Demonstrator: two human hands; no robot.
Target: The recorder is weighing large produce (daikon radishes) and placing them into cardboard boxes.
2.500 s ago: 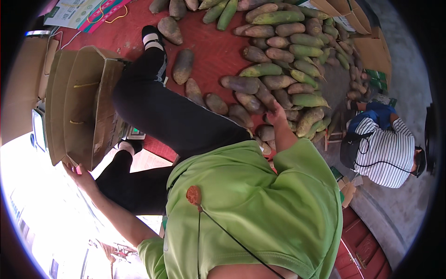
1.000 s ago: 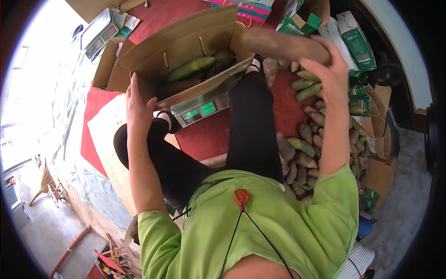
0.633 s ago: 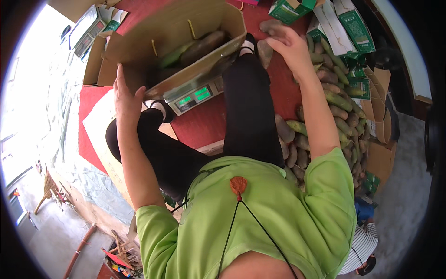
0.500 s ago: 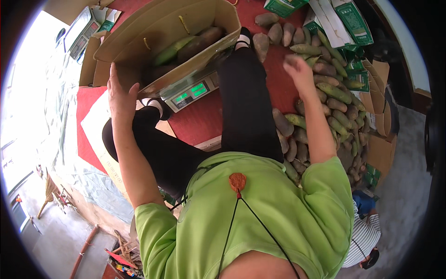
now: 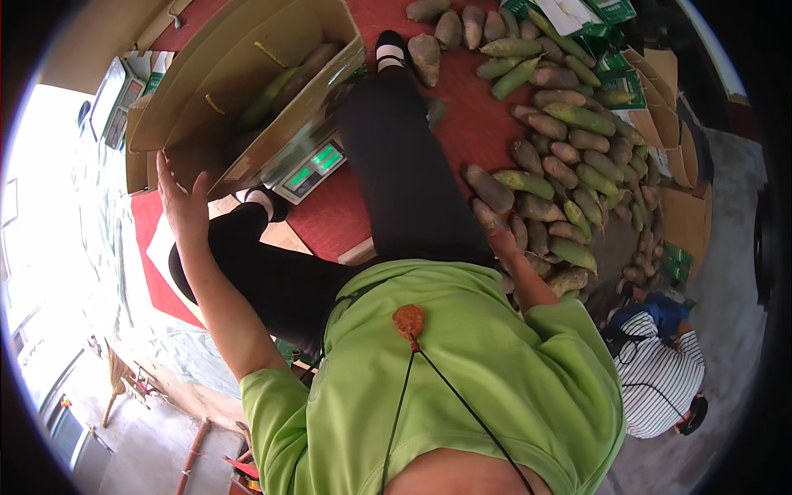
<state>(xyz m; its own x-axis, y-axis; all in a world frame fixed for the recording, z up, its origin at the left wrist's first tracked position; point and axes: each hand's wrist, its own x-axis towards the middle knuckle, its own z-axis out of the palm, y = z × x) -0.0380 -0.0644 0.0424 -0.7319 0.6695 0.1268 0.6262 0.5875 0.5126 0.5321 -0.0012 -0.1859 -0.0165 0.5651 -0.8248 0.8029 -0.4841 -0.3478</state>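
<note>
My left hand (image 5: 183,208) is open, its fingers stretched and thumb apart, against the near left corner of an open cardboard box (image 5: 285,110). Inside the box lie a green radish (image 5: 266,99) and brownish-purple ones, partly hidden by the walls. Under the box is a digital scale (image 5: 312,172) with lit green displays. Down by my right thigh, my right hand (image 5: 504,241) is closed round the near end of a brownish-purple radish (image 5: 488,216) at the edge of a large pile of radishes (image 5: 590,177). Its fingertips are partly hidden.
My legs (image 5: 404,165) stretch over the red floor covering (image 5: 474,115), beside the box. Green-and-white cartons (image 5: 615,78) and torn cardboard (image 5: 686,219) border the pile. A second scale (image 5: 115,97) stands far left. Another person in a striped shirt (image 5: 656,371) is at the lower right.
My right hand has come down and back from above the pile to a radish near my thigh. My left hand stays at the box corner. The whole view has shifted somewhat.
</note>
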